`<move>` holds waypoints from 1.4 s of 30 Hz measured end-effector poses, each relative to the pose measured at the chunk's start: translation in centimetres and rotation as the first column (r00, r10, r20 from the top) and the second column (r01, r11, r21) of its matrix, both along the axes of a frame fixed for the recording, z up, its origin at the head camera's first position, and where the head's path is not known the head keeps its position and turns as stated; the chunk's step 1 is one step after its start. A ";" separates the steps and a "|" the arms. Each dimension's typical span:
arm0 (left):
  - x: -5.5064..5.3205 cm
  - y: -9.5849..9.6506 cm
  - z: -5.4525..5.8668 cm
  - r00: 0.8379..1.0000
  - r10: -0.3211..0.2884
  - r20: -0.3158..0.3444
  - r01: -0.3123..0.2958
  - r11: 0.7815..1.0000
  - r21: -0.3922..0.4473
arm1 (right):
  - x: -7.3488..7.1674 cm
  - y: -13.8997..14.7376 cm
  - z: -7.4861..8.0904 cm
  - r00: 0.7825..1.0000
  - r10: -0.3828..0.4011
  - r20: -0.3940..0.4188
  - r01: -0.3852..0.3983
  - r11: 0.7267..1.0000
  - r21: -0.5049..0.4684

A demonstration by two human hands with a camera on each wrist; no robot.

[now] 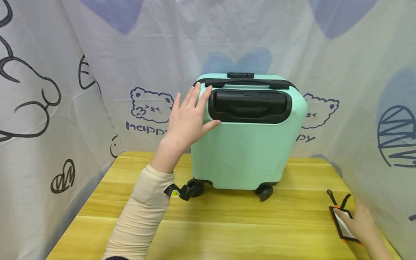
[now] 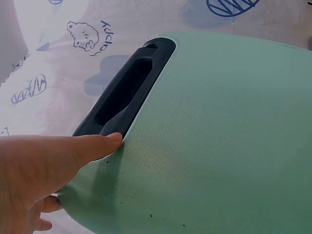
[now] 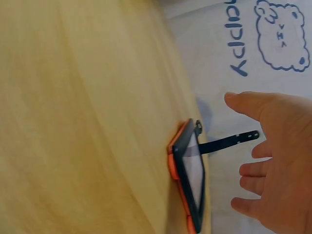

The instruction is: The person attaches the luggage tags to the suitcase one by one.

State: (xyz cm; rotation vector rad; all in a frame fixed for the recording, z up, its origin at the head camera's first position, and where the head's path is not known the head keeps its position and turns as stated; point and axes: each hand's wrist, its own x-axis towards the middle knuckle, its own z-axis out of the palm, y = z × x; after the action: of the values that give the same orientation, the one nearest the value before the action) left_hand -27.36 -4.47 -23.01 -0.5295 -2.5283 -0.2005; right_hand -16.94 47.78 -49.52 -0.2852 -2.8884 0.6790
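A mint-green suitcase [image 1: 243, 155] stands upright on its black wheels, its black handle recess [image 1: 250, 106] facing me. My left hand [image 1: 187, 124] rests on its upper left side, fingers extended up toward the top edge. In the left wrist view, the thumb [image 2: 105, 145] lies at the end of the handle recess. At the table's right side lies a luggage tag [image 1: 346, 225] with a black frame, orange edging and a black strap [image 3: 229, 142]. My right hand [image 1: 365, 224] is beside it; in the right wrist view the fingers are spread, with nothing between them.
The suitcase stands on a wood-grain table [image 1: 208, 231]. Behind it and along both sides hangs a pale printed curtain [image 1: 182, 43], close to the table's edges. A black wrist mount [image 1: 178, 191] sits on my left sleeve, overlapping a suitcase wheel in the head view.
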 end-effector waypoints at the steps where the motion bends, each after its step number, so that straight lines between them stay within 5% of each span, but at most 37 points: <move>1: 0.0 0.0 0.0 1.000 0.000 0.000 0.000 1.000 0.000 | -0.1 0.1 -0.2 1.000 0.006 0.027 -0.006 1.000 0.000; 10: -0.1 -0.1 -0.1 1.000 -0.016 -0.006 0.016 1.000 0.015 | -1.5 0.6 -1.3 0.976 -0.010 0.216 -0.003 0.998 0.058; 17: -0.1 -0.1 -0.1 1.000 -0.019 -0.012 0.019 1.000 0.015 | -2.0 0.8 -1.9 0.969 -0.002 0.246 -0.029 0.992 0.121; 32: -0.1 -0.1 -0.1 1.000 -0.021 -0.001 0.021 0.999 0.024 | -1.8 0.5 -1.6 0.980 0.000 0.201 -0.037 0.984 0.176; 42: -0.1 -0.2 -0.2 1.000 -0.027 -0.003 0.027 0.999 0.035 | -1.7 0.1 -1.4 0.996 0.001 0.085 -0.019 0.978 0.209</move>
State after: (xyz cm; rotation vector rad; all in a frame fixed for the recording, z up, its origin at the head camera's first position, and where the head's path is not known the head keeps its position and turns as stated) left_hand -27.51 -4.62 -23.18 -0.5497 -2.5114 -0.2540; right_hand -18.67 47.86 -50.87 -0.2777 -3.0109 0.3657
